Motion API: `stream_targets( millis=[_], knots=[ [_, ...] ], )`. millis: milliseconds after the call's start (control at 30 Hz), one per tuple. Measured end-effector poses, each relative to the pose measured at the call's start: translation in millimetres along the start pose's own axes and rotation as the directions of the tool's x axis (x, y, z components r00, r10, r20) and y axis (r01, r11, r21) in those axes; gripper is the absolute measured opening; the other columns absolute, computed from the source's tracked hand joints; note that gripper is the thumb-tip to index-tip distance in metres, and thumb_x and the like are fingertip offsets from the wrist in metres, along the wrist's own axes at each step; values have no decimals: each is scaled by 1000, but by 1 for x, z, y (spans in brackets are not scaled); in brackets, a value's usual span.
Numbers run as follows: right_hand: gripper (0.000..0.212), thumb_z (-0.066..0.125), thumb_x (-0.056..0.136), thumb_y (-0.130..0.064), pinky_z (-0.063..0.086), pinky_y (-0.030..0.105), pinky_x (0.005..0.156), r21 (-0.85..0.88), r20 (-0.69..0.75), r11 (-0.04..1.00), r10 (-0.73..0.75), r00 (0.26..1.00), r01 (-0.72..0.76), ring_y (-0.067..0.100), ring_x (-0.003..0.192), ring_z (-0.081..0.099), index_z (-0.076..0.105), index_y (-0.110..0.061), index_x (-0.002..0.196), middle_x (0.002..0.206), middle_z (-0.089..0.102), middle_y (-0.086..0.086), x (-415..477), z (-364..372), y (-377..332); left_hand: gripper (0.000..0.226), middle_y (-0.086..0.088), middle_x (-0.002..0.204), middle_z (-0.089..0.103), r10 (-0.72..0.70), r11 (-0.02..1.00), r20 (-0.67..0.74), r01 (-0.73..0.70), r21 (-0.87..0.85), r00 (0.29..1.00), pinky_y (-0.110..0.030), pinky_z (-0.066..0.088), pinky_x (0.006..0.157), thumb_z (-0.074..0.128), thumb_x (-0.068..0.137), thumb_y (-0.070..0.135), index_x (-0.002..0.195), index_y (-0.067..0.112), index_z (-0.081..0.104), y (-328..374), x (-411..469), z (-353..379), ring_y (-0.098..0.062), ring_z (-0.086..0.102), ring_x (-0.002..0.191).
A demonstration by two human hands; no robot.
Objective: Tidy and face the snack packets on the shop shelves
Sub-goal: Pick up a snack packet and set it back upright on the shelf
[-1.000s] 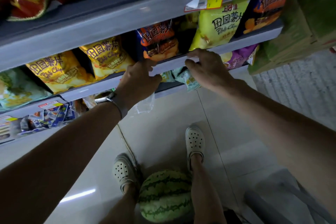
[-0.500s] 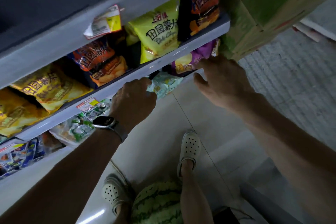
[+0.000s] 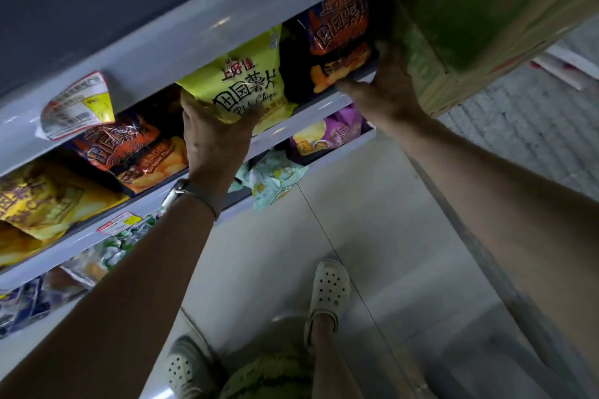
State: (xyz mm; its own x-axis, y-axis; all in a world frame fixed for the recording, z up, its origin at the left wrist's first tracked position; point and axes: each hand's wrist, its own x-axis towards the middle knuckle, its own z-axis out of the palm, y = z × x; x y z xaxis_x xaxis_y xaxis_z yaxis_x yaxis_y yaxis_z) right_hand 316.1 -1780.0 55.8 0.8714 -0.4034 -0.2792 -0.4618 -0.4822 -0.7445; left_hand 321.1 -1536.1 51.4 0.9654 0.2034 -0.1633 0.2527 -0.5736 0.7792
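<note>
Bare forearms — silver wristwatch on left wrist, white perforated clogs.

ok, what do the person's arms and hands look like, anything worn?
Both forearms bare, no sleeves in view, no gloves. Left hand has a watch at the wrist: silvery case, grey band. Right hand and wrist wear nothing; no rings visible.

Crisp packets abreast on stacked shelves

The yellow-green foil crisp packet stands on the grey metal middle shelf, the dark orange-printed foil crisp packet just beside it at 3 o'clock, the green cardboard box beyond. The purple foil packet lies one shelf below, at 5 o'clock. The left hand holds the first packet's foot, the right hand the second's lower corner.
</note>
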Motion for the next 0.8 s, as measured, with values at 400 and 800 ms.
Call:
stream_targets(
  millis=[400,800],
  knots=[
    [124,98,54,-34,43,34,114,151,-7,983,-104,995,104,17,134,48,29,-14,155,145,50,1,74,22,-6,88,-2,126,65,91,946,-40,-99,-307,995,-30,59,97,99,63,14,128,12,39,-21,15,13,-1,68,113],
    [115,96,47,-44,53,20,99,281,-78,949,-126,989,143,13,118,63,47,-12,145,131,64,-2,58,35,2,92,2,121,73,80,972,-148,-110,-207,986,-41,61,94,102,62,28,134,3,52,-36,-19,-11,-13,72,110]
  ],
)
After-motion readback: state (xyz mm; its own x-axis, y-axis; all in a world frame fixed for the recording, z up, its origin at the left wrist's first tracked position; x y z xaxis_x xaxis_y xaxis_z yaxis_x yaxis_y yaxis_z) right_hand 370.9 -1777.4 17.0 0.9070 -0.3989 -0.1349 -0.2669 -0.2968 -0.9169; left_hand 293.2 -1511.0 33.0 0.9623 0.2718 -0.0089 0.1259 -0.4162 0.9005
